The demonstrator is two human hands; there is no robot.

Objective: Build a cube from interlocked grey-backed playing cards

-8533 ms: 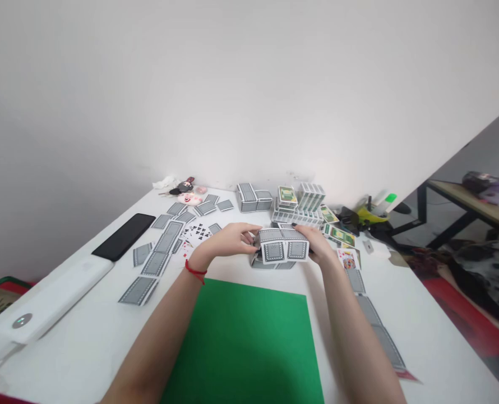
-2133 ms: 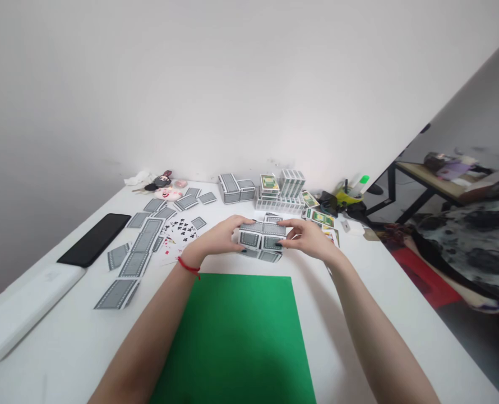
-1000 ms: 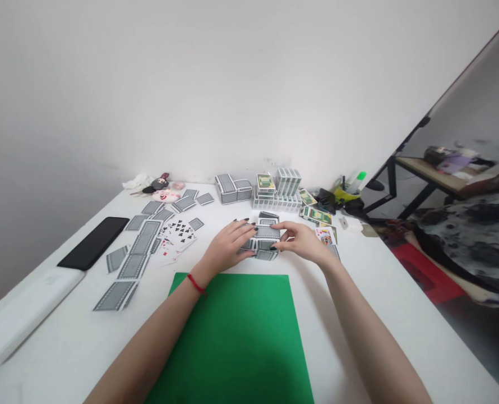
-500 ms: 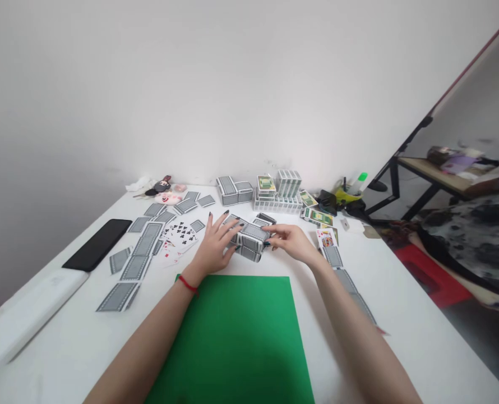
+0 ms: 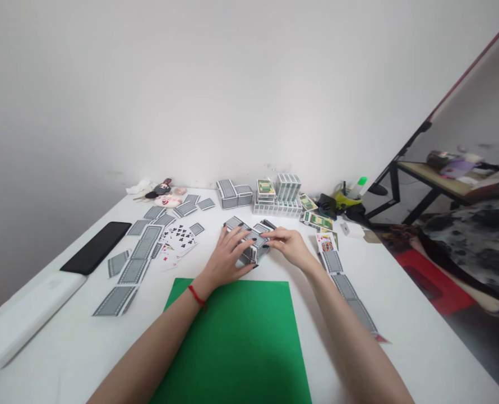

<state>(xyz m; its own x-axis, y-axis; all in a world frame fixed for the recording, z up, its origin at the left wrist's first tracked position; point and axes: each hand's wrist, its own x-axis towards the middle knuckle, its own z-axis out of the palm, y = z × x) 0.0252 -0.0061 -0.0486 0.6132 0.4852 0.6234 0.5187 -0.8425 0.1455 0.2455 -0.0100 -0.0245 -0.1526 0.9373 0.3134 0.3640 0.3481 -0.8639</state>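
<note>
In front of me on the white table point(image 5: 232, 387) is a block of folded, grey-backed playing cards point(image 5: 234, 222). My left hand point(image 5: 226, 258), a red string point(image 5: 197, 296) round its wrist, spans the block. Its fingers lie spread across the top and its thumb presses the near side. My right hand point(image 5: 290, 247) pinches at the block's right end, thumb and forefinger closed on a playing card point(image 5: 261, 238). The fingers partly hide the card. Just nearer to me lies a green sheet point(image 5: 236, 336).
Loose cards point(image 5: 133, 270) lie at left beside a black phone point(image 5: 96, 247) and a long white device point(image 5: 35, 320). Card blocks point(image 5: 226, 192) and stacked card boxes point(image 5: 277, 206) stand by the wall. A row of cards point(image 5: 344, 286) runs down the right, near a yellow holder point(image 5: 345, 197).
My left hand has shifted right along the block, its thumb now at the right near corner. My right hand stays pinched at the right end, slightly lower.
</note>
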